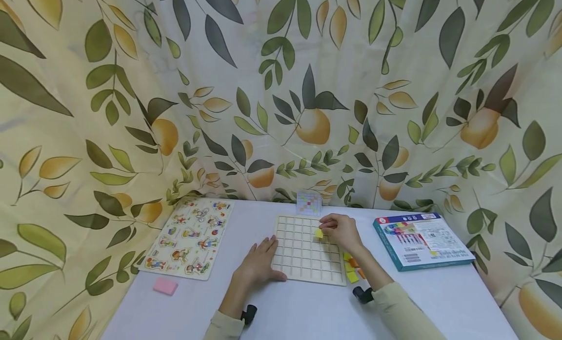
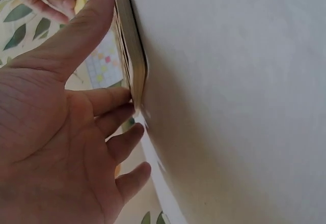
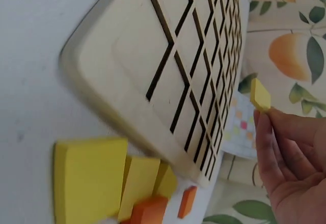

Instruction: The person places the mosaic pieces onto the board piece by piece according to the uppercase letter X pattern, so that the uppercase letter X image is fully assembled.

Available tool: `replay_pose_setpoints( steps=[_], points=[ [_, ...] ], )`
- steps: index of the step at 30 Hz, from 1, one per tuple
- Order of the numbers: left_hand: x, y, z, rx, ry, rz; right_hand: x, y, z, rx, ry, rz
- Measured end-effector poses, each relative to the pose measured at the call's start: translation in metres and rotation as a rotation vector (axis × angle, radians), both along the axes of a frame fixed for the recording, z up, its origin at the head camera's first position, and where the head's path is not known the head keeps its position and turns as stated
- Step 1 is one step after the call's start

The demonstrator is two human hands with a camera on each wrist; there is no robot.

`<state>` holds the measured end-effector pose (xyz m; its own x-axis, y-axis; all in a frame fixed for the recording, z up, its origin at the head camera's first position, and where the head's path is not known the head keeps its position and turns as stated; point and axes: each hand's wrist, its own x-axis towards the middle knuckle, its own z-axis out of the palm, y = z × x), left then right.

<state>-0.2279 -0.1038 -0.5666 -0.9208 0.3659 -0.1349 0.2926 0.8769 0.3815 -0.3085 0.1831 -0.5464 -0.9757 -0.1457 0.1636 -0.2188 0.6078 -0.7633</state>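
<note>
Yellow shows between the thumb and fingertips of the right hand [image 1: 342,231]: a small square tile [image 1: 319,233], pinched by its edge and held up over the far right part of a pale wooden grid board [image 1: 303,256]. From the right wrist, the tile is seen raised clear of the grid, its flat face partly turned to the camera. The left hand [image 1: 258,262] lies at the board's left side, fingers extended and a little spread, thumb reaching along the near edge by the corner; the left wrist view has its thumb and index finger against the board's edge. The two hands are well apart, with much of the board between them, and the tile is on the far side of the board from the left hand.

Just beside the board's right edge, near the right forearm, lie loose yellow tiles [image 3: 91,178] and orange tiles [image 3: 150,210], some touching. Beyond the far edge is a card with a coloured grid pattern [image 1: 309,203]. On the white desk [image 1: 303,313], a cartoon-figure puzzle board [image 1: 203,256] and a pink block [image 1: 165,286] lie to the left, a printed teal-edged box [image 1: 423,242] to the right
</note>
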Motion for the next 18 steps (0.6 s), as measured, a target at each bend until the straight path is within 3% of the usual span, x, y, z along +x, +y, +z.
replay_pose_setpoints(
  steps=[11,18],
  points=[
    [-0.001,0.002,0.006,-0.004,-0.002,0.026,-0.025,-0.027,-0.007,-0.033,0.010,0.029],
    [0.000,0.003,0.005,-0.010,-0.001,0.028,-0.035,-0.043,-0.010,-0.040,-0.039,0.051]
  ],
)
